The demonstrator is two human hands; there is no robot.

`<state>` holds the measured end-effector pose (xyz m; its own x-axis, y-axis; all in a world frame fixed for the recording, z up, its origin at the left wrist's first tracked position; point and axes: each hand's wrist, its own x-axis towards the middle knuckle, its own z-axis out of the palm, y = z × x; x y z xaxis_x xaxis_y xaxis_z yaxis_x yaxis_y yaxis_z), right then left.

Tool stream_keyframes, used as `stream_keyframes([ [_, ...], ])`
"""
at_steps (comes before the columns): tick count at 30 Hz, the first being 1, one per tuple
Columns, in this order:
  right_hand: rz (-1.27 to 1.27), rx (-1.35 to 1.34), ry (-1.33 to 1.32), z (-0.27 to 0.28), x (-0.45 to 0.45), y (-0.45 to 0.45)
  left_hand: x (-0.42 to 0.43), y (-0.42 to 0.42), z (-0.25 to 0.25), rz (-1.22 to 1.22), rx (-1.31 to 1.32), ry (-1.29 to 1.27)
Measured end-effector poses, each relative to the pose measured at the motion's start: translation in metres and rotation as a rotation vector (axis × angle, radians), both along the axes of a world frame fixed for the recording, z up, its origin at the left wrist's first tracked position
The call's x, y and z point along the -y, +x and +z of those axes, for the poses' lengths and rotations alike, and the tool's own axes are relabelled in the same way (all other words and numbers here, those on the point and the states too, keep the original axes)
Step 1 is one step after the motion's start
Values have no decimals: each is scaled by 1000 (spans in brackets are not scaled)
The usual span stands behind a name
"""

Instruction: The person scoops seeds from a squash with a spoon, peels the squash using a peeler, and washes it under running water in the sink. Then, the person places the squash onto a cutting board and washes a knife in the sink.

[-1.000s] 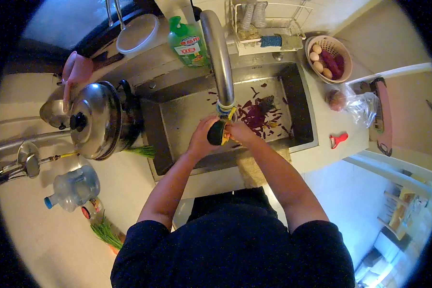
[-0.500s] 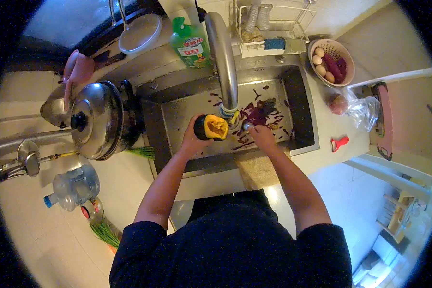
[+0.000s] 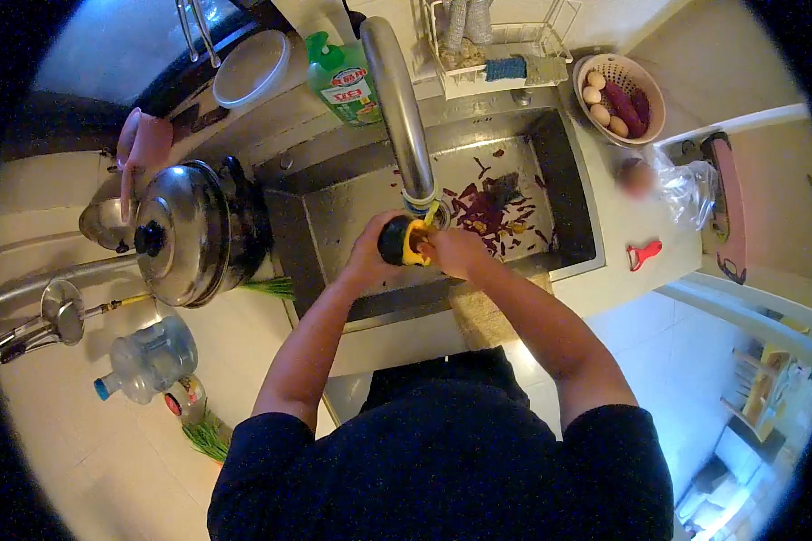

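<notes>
My left hand point(image 3: 369, 252) is wrapped round a piece of dark-skinned pumpkin point(image 3: 395, 240) over the sink point(image 3: 334, 203). Its orange cut side faces right, toward my other hand. Closed fingers of my right hand point(image 3: 457, 253) are at the pumpkin's hollow, holding what looks like a spoon, now mostly hidden by the hand and the pumpkin. Just above both hands is the mouth of the metal faucet point(image 3: 401, 117). Reddish-purple peelings point(image 3: 489, 209) lie scattered over the sink's right half.
Left of the sink stands a lidded steel pot point(image 3: 185, 234). A green detergent bottle point(image 3: 345, 83) is behind the faucet. At right are a basket point(image 3: 656, 97) of eggs and purple sweet potatoes, a red peeler point(image 3: 643, 255) and a plastic bag point(image 3: 690, 185). A cloth point(image 3: 494, 316) hangs over the front edge.
My right hand has moved left from above the peelings to the pumpkin's cut side, bringing the spoon into the hollow. My left hand still holds the pumpkin. The view has shifted slightly.
</notes>
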<state>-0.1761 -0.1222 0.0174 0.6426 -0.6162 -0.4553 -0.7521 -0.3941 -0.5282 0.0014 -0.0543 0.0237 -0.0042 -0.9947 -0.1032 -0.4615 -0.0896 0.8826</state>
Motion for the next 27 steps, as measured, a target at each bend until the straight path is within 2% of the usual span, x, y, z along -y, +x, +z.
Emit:
stream_keyframes([
  [5, 266, -229, -122, -9, -5, 1, -4, -12, -18, 82, 176, 7],
  [8, 155, -123, -256, -26, -15, -6, 3, -25, -14, 217, 266, 99],
  [11, -175, -420, -40, -19, 2, -13, -3, -25, -27, 326, 291, 115],
  [14, -265, -248, -93, -79, 20, -65, -18, -1, -68, 341, 166, 93],
  [17, -112, -91, 24, -35, 11, -49, -25, 2, -76, 256, 10, 31],
  [20, 7, 102, -63, -19, -2, -30, -24, 3, -67, 175, -20, 23],
  [23, 139, 8, 42, 2, 7, -11, -14, -1, -36, 84, -5, -2],
  [26, 24, -22, 117, -10, 8, 6, -6, -8, -14, 13, 101, -87],
  [27, 28, 69, 110, -26, 3, 3, -6, -9, -11, 21, 102, -114],
])
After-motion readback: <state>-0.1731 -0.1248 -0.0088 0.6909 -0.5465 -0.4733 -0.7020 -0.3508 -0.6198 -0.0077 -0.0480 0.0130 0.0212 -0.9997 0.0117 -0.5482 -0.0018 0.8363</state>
